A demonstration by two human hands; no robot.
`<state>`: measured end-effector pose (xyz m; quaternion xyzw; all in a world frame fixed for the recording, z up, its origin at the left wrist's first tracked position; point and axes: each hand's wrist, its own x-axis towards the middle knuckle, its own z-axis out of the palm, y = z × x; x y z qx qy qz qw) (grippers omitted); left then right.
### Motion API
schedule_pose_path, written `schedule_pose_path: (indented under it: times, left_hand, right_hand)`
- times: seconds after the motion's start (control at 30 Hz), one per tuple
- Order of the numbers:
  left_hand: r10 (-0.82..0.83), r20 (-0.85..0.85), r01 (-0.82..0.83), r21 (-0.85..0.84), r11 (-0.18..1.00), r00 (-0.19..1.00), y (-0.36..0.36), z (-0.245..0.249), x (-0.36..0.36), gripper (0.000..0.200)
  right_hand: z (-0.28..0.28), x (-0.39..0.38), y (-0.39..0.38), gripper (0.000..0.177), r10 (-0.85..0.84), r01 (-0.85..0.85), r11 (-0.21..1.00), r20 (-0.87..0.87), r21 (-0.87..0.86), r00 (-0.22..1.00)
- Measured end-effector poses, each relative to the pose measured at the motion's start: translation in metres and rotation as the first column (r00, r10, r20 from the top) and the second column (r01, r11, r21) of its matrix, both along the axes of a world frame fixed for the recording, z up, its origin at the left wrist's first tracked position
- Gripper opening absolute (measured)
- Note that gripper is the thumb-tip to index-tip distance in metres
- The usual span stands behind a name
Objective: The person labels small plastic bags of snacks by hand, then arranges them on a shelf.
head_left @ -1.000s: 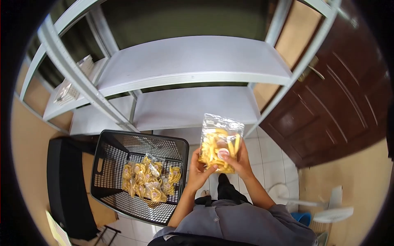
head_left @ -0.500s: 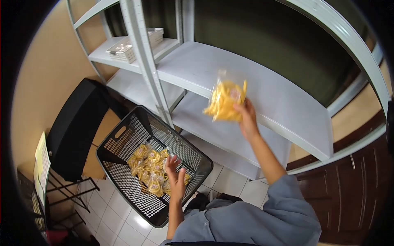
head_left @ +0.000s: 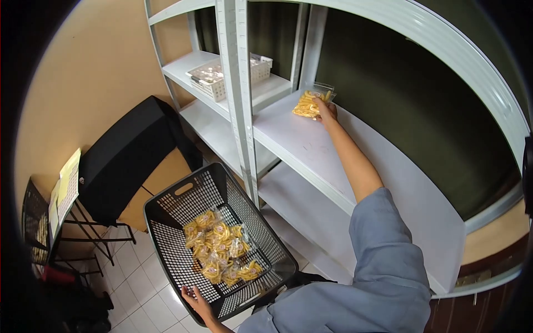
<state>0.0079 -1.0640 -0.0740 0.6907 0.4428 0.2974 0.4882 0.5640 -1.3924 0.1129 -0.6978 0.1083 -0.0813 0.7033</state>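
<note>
My right hand (head_left: 327, 112) reaches far over the upper white shelf (head_left: 283, 130), its fingers closed on a clear snack bag (head_left: 305, 105) of yellow, stick-shaped pieces with a round label. The bag is near the back corner of the shelf, close over its surface. My left hand (head_left: 197, 305) is at the near-left rim of a black plastic basket (head_left: 166, 194), fingers apart with no bag in them. Several similar snack bags (head_left: 219, 244) lie heaped on the basket's floor.
White baskets (head_left: 208, 80) with packets stand on the neighbouring rack, past a metal upright (head_left: 230, 66). Lower shelves (head_left: 305, 194) lie beneath the upper one. To the left are a black-draped table (head_left: 122, 150) and a yellow-and-white sheet (head_left: 69, 180) beside a dark basket.
My right hand has carried the snack bag from in front of the shelf to its back corner. My left hand has moved from over the basket to its near-left rim. The view has shifted.
</note>
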Motion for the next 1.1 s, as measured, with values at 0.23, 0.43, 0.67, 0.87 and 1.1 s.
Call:
schedule_pose_path:
  times: [0.23,0.43,0.67,0.87,1.1]
  left_hand:
    - [-0.082,-0.113,0.075,-0.065,0.995,0.990,-0.041,-0.030,0.005,0.051]
    - [-0.090,-0.162,0.085,-0.038,0.996,0.983,-0.047,-0.028,0.008,0.052]
    - [-0.101,-0.164,0.098,-0.029,0.995,0.981,-0.051,-0.011,0.009,0.053]
    - [-0.204,-0.208,0.198,-0.050,0.979,0.957,-0.049,-0.014,0.012,0.054]
    - [-0.272,-0.253,0.283,0.004,0.959,0.928,-0.046,-0.015,0.016,0.053]
  right_hand:
    - [0.001,0.037,0.025,0.071,-0.244,0.256,0.893,0.080,-0.369,0.967]
    - [-0.009,0.055,0.045,0.069,-0.422,0.446,0.774,0.158,-0.449,0.893]
    - [0.007,0.011,0.045,0.061,-0.293,0.558,0.818,0.732,-0.142,0.616]
    - [-0.003,-0.064,0.092,0.080,-0.042,0.295,0.916,0.669,-0.271,0.742]
    - [0.013,-0.079,0.086,0.075,0.270,-0.193,0.604,-0.030,-0.774,0.962]
